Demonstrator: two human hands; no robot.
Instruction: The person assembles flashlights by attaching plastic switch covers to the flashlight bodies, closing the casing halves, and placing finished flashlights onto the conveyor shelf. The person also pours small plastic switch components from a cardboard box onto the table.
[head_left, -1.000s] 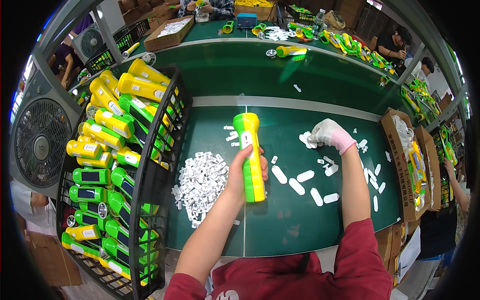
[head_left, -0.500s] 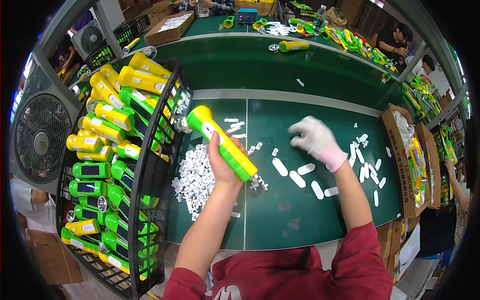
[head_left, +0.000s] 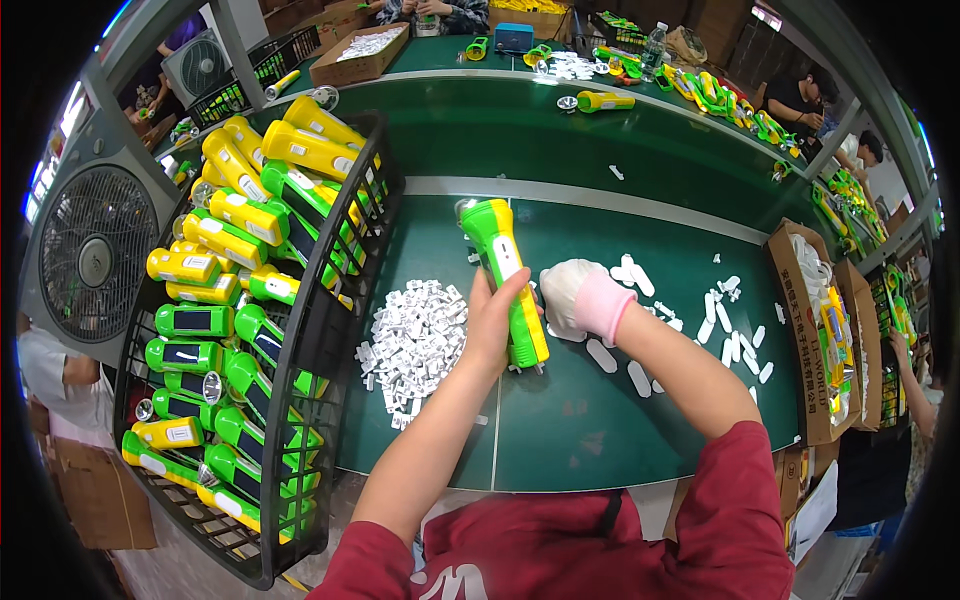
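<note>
My bare left hand [head_left: 490, 312] is wrapped round a green and yellow flashlight [head_left: 507, 262]. Its lamp end points away from me, and a white switch plate shows on its side. Close to its right, my right hand [head_left: 575, 297] in a white glove with a pink cuff is lowered toward the table, fingers curled together. What those fingers hold, if anything, is hidden. Just beyond the glove, a white oval plate [head_left: 601, 355] lies among several similar ones. A heap of small white switch parts [head_left: 415, 345] spreads to the left of my left hand.
A black plastic basket [head_left: 325, 285] full of flashlights stands at the left, next to a grey fan [head_left: 95, 260]. Cardboard boxes [head_left: 805, 345] sit at the table's right edge. A raised ledge [head_left: 590, 200] runs along the back. Other people work farther off.
My left hand has moved the flashlight to the right and turned it more upright. My right hand has come left and down, close beside the flashlight. The whole view has shifted slightly.
</note>
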